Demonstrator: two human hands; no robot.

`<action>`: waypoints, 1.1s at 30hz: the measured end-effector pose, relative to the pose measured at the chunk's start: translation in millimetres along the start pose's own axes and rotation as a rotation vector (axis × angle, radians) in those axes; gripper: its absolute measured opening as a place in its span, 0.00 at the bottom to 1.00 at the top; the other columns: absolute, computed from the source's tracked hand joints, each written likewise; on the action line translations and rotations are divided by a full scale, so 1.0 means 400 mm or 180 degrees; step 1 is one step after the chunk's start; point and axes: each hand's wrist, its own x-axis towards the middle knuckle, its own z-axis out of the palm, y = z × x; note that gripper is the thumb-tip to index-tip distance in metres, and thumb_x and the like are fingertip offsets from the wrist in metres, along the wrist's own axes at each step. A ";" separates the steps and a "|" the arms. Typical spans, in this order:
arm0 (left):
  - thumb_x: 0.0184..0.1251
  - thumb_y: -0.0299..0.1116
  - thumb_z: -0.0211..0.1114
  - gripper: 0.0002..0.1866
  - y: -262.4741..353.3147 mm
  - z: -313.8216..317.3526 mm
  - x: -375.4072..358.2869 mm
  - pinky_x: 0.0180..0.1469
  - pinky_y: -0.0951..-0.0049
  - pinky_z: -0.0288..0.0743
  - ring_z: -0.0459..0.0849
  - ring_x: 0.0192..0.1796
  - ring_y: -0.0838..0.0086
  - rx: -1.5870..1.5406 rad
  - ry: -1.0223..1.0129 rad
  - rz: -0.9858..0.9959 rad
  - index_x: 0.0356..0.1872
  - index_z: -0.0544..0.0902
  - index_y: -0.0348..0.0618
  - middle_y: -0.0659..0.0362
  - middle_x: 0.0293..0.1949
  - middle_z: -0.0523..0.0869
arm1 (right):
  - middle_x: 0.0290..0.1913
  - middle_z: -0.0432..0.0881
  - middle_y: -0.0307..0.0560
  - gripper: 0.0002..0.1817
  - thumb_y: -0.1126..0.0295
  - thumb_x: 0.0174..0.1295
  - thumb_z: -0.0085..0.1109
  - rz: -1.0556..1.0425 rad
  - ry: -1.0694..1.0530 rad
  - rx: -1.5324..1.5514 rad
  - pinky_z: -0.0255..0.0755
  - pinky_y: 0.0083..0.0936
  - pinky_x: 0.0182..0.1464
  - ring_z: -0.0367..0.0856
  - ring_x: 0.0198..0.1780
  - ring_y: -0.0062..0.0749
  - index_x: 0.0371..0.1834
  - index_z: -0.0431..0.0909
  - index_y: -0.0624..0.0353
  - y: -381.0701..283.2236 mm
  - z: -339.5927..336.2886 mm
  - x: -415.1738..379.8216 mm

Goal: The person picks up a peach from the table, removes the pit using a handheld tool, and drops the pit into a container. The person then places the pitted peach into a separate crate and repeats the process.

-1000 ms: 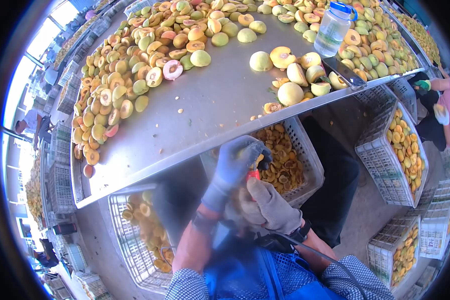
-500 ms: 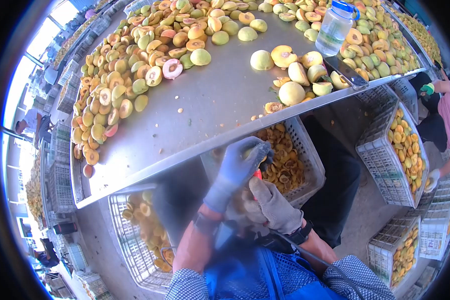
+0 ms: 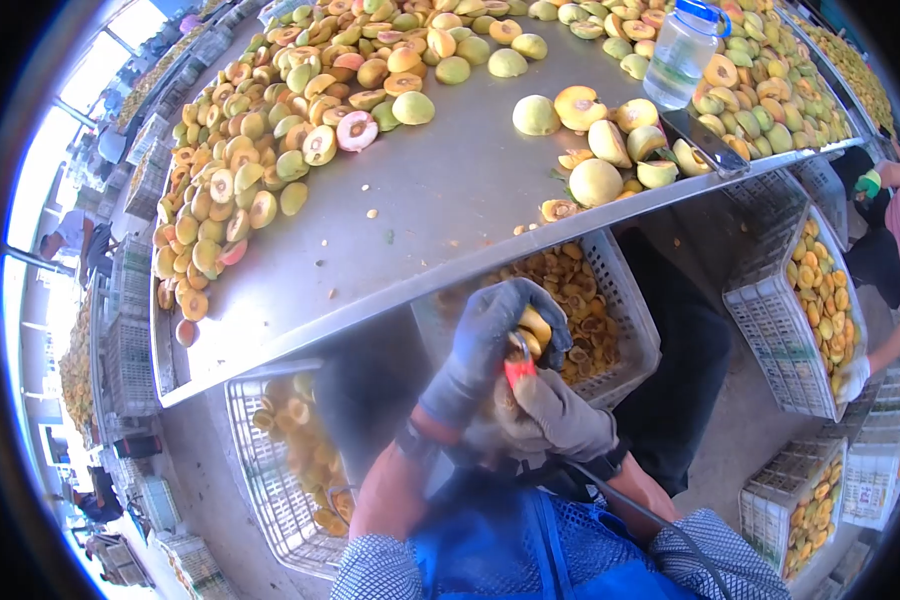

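My left hand (image 3: 492,325), in a grey-blue glove, is curled around a yellow-fleshed peach half (image 3: 535,328). In my right hand (image 3: 565,412), which wears a beige glove, is a small red-handled tool (image 3: 519,372). Its thin metal tip meets the peach half, and most of the handle is hidden by the fingers. Both hands are close together, above my lap and over the near edge of a crate (image 3: 625,300) with cut peach pieces in it. A dark cable runs along my right forearm.
A metal table (image 3: 410,220) bears heaps of halved peaches (image 3: 240,160), a water bottle (image 3: 682,60) and a phone (image 3: 705,142). Another crate (image 3: 270,480) of peach pieces stands at my left. At right, a person's gloved hand (image 3: 852,380) touches a full crate (image 3: 770,330).
My left hand has turned, so the peach half and the tool's metal tip now show. My right hand stays close beneath it. The whole view has shifted slightly.
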 end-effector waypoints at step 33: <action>0.61 0.42 0.67 0.24 0.349 -0.359 0.160 0.36 0.66 0.77 0.84 0.36 0.60 0.4157 0.2182 0.0978 0.54 0.73 0.43 0.51 0.37 0.81 | 0.18 0.68 0.32 0.14 0.58 0.72 0.46 0.0434 0.1798 -0.1848 0.56 0.19 0.17 0.64 0.15 0.16 0.37 0.71 0.57 0.191 -0.190 0.023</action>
